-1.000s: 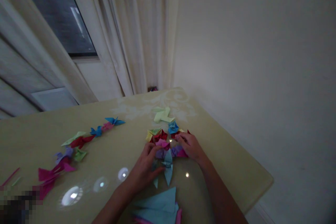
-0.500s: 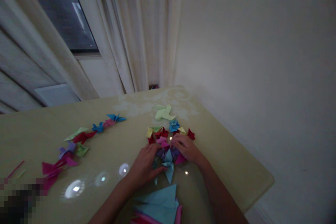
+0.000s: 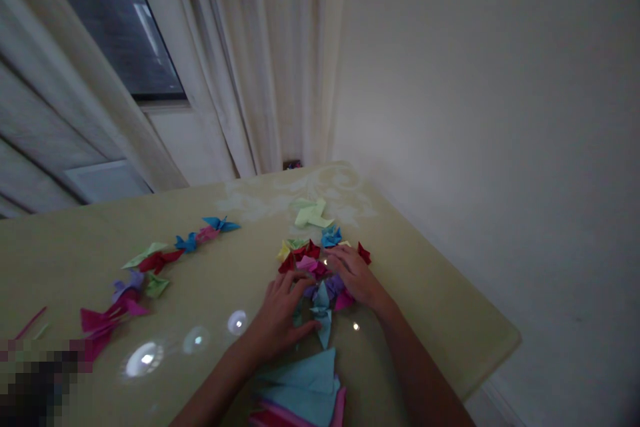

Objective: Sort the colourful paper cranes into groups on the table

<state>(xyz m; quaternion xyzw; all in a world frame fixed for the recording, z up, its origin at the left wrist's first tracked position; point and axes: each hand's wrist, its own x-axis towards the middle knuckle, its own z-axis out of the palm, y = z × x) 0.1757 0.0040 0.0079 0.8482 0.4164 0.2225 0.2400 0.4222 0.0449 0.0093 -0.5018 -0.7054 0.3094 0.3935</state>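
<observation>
A cluster of small folded paper shapes (image 3: pixel 310 260) in red, pink, purple, blue and yellow lies on the yellowish table (image 3: pixel 225 280). My left hand (image 3: pixel 283 317) rests on its near left side, fingers spread over a light blue folded piece (image 3: pixel 321 317). My right hand (image 3: pixel 356 277) lies flat over the right side of the cluster, fingers stretched toward the pink and red pieces. Neither hand lifts anything.
A curved row of folded paper shapes (image 3: pixel 150 267) runs along the table's left. A pale green folded piece (image 3: pixel 311 213) lies farther back. A stack of coloured paper sheets (image 3: pixel 305 393) sits at the near edge. The table's right edge (image 3: pixel 480 353) is close; curtains hang behind.
The camera shifted slightly. Both hands nudged forward over the cluster, and the left hand's fingers spread a little wider on the light blue piece.
</observation>
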